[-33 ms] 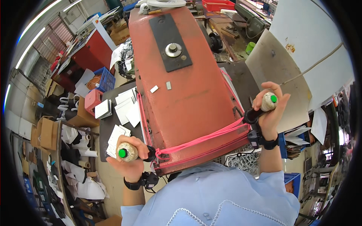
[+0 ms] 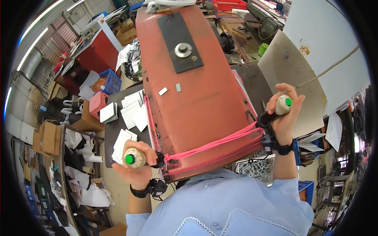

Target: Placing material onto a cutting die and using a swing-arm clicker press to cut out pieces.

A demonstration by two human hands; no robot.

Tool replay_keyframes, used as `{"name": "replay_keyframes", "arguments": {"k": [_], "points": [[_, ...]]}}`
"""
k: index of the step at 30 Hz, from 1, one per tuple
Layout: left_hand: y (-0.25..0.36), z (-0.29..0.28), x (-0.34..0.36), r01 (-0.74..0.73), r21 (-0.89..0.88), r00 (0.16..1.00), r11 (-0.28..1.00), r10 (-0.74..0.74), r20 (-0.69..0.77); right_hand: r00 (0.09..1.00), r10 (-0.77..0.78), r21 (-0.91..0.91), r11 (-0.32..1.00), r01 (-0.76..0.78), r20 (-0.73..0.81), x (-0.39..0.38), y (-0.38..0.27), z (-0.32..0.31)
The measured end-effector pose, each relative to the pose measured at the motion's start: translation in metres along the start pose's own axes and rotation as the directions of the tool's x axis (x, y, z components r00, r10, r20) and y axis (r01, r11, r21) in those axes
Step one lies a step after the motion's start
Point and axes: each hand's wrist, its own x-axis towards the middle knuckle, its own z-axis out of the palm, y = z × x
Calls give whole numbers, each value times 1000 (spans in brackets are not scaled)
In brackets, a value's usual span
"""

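Note:
A big red press head (image 2: 193, 122) fills the middle, with a black plate (image 2: 179, 41) and round metal knob (image 2: 183, 49) on its top. At its near left corner my left hand (image 2: 138, 177) is closed around a push-button handle (image 2: 139, 155), a pale speckled grip capped by a green button. A matching handle (image 2: 282, 106) at the near right corner is held in my right hand (image 2: 284, 125), thumb raised beside the green button. Pink cord (image 2: 212, 146) runs across the front edge between the two handles. Both wrists carry black straps with small devices.
White cards (image 2: 134, 112) lie on the dark table left of the press head. Two small pale blocks (image 2: 163, 91) rest on top. A beige board (image 2: 289, 67) leans at the right. On the left stand a blue crate (image 2: 111, 82), a red stool (image 2: 97, 105) and crowded shelves.
The press head appears very slightly higher and further right in view. Both hands keep the same hold on their handles.

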Motion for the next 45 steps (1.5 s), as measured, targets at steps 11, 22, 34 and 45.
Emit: {"name": "replay_keyframes", "arguments": {"k": [11, 22, 34, 45], "points": [[-29, 64, 1, 45, -141, 832, 989, 41, 554, 905, -389, -752, 645, 136, -171, 62, -26, -68], [-113, -18, 34, -517, 746, 778, 419, -133, 614, 972, 128, 90, 985, -148, 195, -52, 0, 14], [-140, -24, 25, -515, 763, 804, 390, -89, 588, 949, -29, -805, 522, 283, 314, -83, 55, 42], [-141, -26, 26, -504, 761, 813, 408, -74, 578, 969, 174, -766, 642, 24, 176, -102, 147, 63]]}}
